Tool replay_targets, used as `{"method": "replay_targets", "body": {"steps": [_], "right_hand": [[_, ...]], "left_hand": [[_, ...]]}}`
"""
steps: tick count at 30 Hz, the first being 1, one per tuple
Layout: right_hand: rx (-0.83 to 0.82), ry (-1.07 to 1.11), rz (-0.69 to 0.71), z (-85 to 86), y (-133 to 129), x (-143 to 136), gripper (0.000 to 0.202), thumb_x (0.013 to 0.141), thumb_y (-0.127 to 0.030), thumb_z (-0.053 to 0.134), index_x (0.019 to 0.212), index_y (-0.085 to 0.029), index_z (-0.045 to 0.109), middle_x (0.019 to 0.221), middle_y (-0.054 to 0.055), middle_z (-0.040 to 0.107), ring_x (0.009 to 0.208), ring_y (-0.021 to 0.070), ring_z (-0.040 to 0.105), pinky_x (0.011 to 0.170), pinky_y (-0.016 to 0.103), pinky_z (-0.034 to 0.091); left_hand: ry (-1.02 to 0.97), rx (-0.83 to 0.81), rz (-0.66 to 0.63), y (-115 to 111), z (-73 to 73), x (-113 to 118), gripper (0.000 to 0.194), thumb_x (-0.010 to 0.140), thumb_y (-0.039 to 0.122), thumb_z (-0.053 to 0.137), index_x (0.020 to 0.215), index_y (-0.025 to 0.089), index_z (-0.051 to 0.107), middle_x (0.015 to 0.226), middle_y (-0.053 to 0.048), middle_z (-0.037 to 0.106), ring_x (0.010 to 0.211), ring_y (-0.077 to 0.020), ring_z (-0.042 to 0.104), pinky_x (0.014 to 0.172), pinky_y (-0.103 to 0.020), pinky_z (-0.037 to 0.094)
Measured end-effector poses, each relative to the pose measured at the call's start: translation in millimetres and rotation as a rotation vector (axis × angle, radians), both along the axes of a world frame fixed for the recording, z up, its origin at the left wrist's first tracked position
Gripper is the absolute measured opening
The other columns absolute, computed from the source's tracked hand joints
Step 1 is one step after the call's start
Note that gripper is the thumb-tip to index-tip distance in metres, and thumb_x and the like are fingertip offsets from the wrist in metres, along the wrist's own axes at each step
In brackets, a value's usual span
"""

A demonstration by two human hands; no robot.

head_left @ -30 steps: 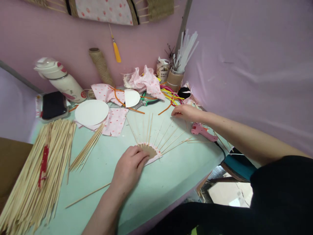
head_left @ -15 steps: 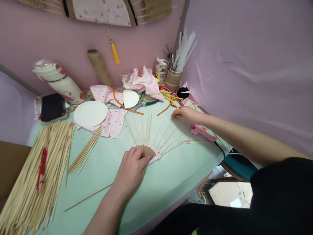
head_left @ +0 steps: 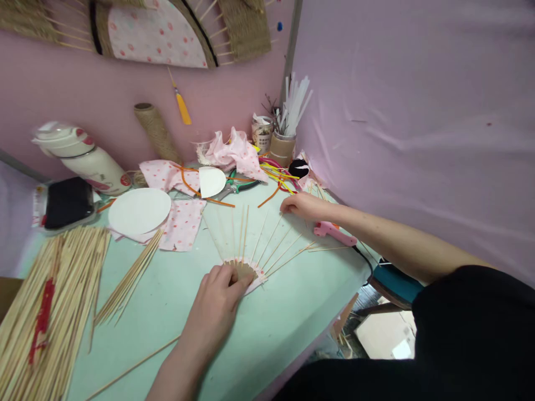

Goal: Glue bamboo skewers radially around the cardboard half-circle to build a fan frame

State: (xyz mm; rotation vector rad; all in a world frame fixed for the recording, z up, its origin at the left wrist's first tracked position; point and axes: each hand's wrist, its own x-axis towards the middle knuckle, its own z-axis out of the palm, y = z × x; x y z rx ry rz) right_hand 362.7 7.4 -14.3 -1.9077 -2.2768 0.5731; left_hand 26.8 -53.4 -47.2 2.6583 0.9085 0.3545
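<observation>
2 hands (head_left: 215, 295) at about 10 sticks (head_left: 246, 234)

From here I see pink cloth (head_left: 234, 83) behind the table (head_left: 267, 323), wrinkled lilac fabric (head_left: 409, 111) at right, and soft light across both.

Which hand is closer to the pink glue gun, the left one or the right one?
The right hand, just above and left of the pink glue gun in view. The left hand is farther left, on the small fan.
</observation>
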Motion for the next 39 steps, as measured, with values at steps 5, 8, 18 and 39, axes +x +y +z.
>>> {"method": "replay_targets", "body": {"steps": [5, 8, 18, 39], "right_hand": [[0.002, 0.017, -0.002, -2.6, 0.6, 1.0, 0.034, 0.08, -0.001, 0.05, 0.096, -0.018, 0.075, 0.098, 0.003, 0.077, 0.088, 0.0162, 0.069, 0.08, 0.025, 0.049], [0.003, 0.023, -0.004, -2.3, 0.4, 0.3, 0.036, 0.078, 0.0, 0.049, 0.095, -0.018, 0.075, 0.097, 0.003, 0.077, 0.088, 0.0161, 0.069, 0.08, 0.025, 0.048], [0.01, 0.038, 0.002, -2.2, 1.0, -0.3, 0.035, 0.078, 0.001, 0.048, 0.092, -0.018, 0.075, 0.096, 0.004, 0.076, 0.086, 0.0163, 0.068, 0.079, 0.025, 0.047], [0.074, -0.02, 0.031, -0.7, 6.6, -0.8, 0.033, 0.08, -0.002, 0.048, 0.095, -0.017, 0.074, 0.098, 0.005, 0.076, 0.086, 0.0179, 0.068, 0.079, 0.027, 0.047]], "left_hand": [[0.019, 0.007, -0.003, 1.1, -1.2, -0.7, 0.037, 0.097, 0.014, 0.043, 0.12, 0.032, 0.067, 0.09, -0.004, 0.051, 0.085, -0.0206, 0.044, 0.077, -0.034, 0.039], [0.012, 0.017, -0.009, 1.9, -1.9, -0.9, 0.038, 0.097, 0.014, 0.043, 0.122, 0.033, 0.066, 0.09, -0.004, 0.051, 0.085, -0.0206, 0.044, 0.076, -0.034, 0.039], [0.002, 0.027, -0.01, 2.0, -3.8, -0.9, 0.038, 0.097, 0.015, 0.045, 0.124, 0.033, 0.065, 0.087, -0.003, 0.05, 0.085, -0.0199, 0.043, 0.074, -0.032, 0.039], [0.031, 0.029, -0.009, 1.0, -0.2, -0.7, 0.034, 0.097, 0.014, 0.045, 0.119, 0.028, 0.067, 0.088, -0.004, 0.051, 0.085, -0.0207, 0.043, 0.072, -0.033, 0.039]]}}
